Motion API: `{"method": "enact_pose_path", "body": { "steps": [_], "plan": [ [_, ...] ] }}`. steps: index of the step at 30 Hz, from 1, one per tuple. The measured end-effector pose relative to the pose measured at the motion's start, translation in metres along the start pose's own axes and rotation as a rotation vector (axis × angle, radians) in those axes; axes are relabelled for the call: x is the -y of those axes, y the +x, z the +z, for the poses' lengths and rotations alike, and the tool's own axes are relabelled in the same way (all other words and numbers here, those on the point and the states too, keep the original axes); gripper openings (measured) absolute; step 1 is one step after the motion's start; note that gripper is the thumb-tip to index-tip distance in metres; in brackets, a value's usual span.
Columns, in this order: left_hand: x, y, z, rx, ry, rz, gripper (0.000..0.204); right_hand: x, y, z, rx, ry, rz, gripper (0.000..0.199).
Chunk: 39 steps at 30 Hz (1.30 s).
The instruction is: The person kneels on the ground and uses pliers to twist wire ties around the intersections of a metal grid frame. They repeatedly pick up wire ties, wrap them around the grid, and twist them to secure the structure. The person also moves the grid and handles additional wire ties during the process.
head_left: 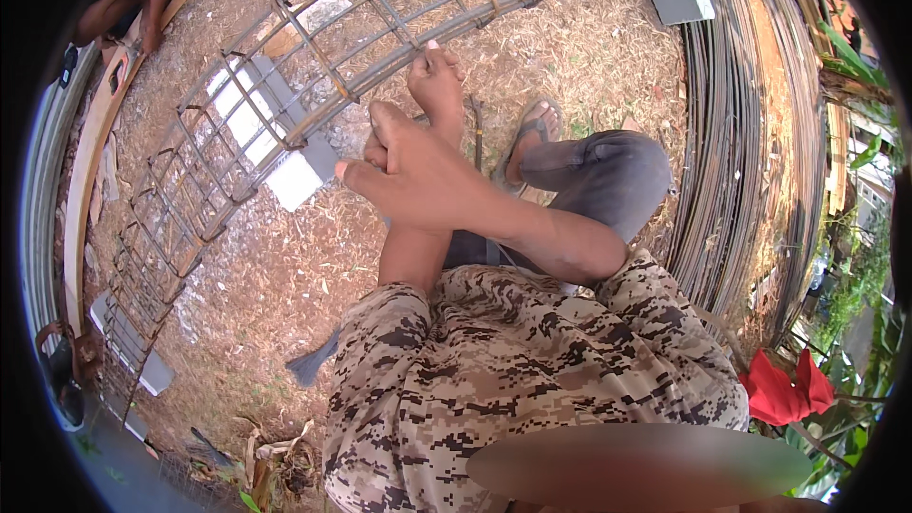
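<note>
A long rebar cage (313,123) of rusty bars and square stirrups curves across the view ahead of me. My forearms are crossed, the right one over the left. My left hand (437,84) is closed beside the cage's near bar, its thumb tip close to the steel. My right hand (404,163) lies just nearer to me, fingers curled and thumb stretched toward the left, below the cage's near edge. Whatever either hand may hold is too small or hidden to make out. A thin dark rod (478,128) shows on the ground right of my left hand.
Grey-and-white blocks (294,180) lie beneath the cage. Long steel bars (722,152) are stacked along the right. At upper left, another person's hand (150,33) rests by a wooden board (90,161). My sandalled foot (537,128) stands on dry straw; a red flower (787,388) is at lower right.
</note>
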State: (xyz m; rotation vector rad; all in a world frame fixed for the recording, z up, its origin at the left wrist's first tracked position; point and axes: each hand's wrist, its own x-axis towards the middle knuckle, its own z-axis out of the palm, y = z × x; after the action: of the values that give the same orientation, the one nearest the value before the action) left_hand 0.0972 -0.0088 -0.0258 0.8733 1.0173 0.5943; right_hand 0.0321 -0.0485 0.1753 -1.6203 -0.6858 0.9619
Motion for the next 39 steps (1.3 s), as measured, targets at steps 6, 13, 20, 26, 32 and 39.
{"method": "enact_pose_path", "body": {
  "steps": [6,13,20,26,32,39],
  "plan": [
    [0.02,0.009,-0.029,-0.125,0.954,0.649,0.032,0.02,0.119,-0.004,0.101,0.202,0.187,0.042],
    [-0.043,0.02,-0.059,0.289,1.068,0.5,0.037,0.0,0.138,-0.176,0.229,1.117,0.157,0.021],
    [-0.099,0.055,-0.047,0.454,0.757,-0.306,0.03,-0.148,-0.031,-0.184,-0.553,0.478,0.416,0.03],
    [-0.107,0.061,-0.017,0.5,1.765,0.424,0.05,-0.155,-0.069,-0.054,0.459,0.396,0.422,0.046],
    [-0.108,0.01,-0.041,0.331,0.969,-0.334,0.074,-0.314,0.052,-0.094,-0.444,0.47,0.738,0.068],
    [-0.042,-0.001,-0.045,0.391,-0.406,-0.603,0.059,-0.383,0.125,-0.029,-0.402,-0.162,1.189,0.118]
  ]
}}
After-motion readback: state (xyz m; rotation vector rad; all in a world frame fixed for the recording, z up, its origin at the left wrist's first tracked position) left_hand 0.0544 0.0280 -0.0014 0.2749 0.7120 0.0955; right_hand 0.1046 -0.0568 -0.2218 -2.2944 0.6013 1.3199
